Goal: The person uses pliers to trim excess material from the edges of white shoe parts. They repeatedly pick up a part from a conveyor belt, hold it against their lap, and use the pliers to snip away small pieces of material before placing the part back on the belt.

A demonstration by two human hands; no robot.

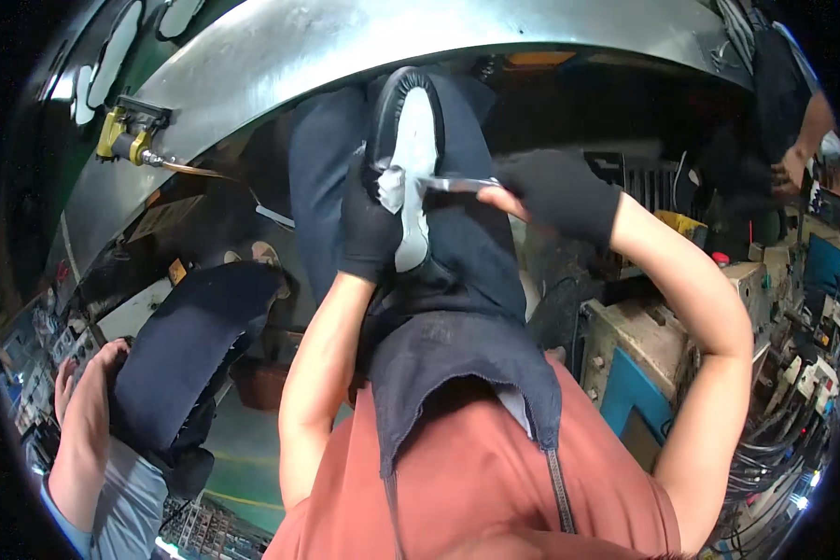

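My left hand (pixel 368 227), in a black glove, grips a shoe (pixel 418 131) with a black upper and a white bottom, held up in front of me with the bottom facing me. My right hand (pixel 553 194), in a black fingerless glove, holds a thin metal tool (pixel 454 184) that looks like scissors. Its tip touches the white bottom near my left thumb. A dark blue apron (pixel 457 308) hangs over my lap beneath the shoe.
A curved metal machine hood (pixel 345 56) arches overhead, with a yellow clamp (pixel 126 135) at its left. At lower left a co-worker's hand (pixel 84 392) holds a dark shoe upper (pixel 191 336). Another person's arm (pixel 798 154) is at upper right. Machine boxes and cables (pixel 784 411) crowd the right.
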